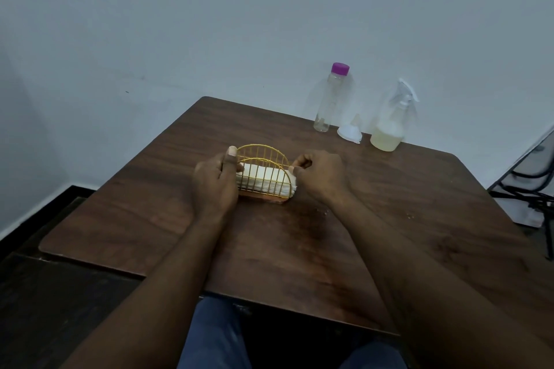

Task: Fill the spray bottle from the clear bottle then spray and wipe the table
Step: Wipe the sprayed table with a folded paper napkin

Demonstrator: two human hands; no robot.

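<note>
Your left hand (214,181) grips the wire napkin holder (263,158) at its left end, and your right hand (319,175) pinches a napkin (260,179). Far right, the clear bottle (328,99) looks emptied and the spray bottle (389,129) is part-filled. Filling seems done, and wiping the table (269,249) remains.

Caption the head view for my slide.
Wiping prep: left hand steadies gold wire napkin holder, right hand pinches its white paper napkins.

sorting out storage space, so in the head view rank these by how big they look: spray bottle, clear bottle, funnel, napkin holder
1. spray bottle and napkin holder: they look about alike, and the holder sits nearer the camera, so I won't rank them.
2. clear bottle
3. funnel
</note>
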